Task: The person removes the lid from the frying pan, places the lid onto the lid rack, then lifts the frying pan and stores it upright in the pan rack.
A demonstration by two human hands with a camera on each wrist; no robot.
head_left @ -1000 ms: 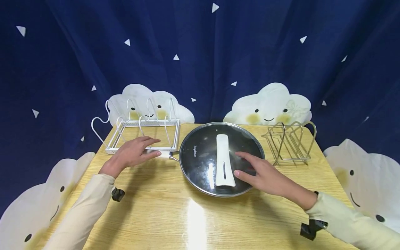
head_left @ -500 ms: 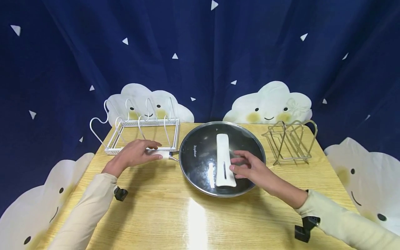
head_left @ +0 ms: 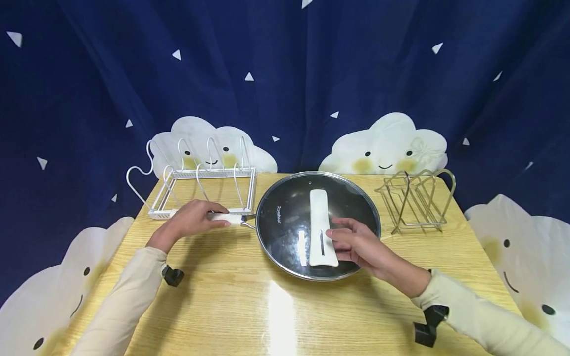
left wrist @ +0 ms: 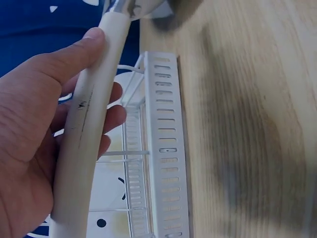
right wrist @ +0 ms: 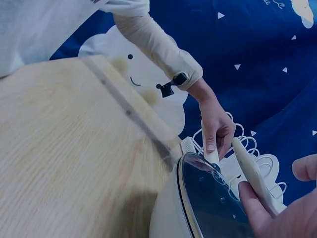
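A wok [right wrist: 166,218] with a cream outside stands on the table under a dark glass lid [head_left: 285,247]. My left hand [head_left: 193,220] holds its cream handle [left wrist: 81,129], thumb on one side and fingers curled round the other. On the lid stands a long white lid handle [head_left: 318,212] with a narrow slot. My right hand [head_left: 367,249] is at its right edge. In the right wrist view a finger [right wrist: 255,210] lies against the underside of this handle, while the thumb [right wrist: 306,167] stands apart above it.
A white wire rack [head_left: 254,190] stands at the back left, right behind the wok handle. At the back right is a gold-coloured wire rack [head_left: 414,226]. The wooden table [head_left: 231,306] ends at a dark blue curtain [head_left: 285,74] with cloud shapes.
My right hand has moved left, from above the lid to the lid handle's edge, its fingers bending. My left hand has shifted slightly on the wok handle. The wok and racks stay put.
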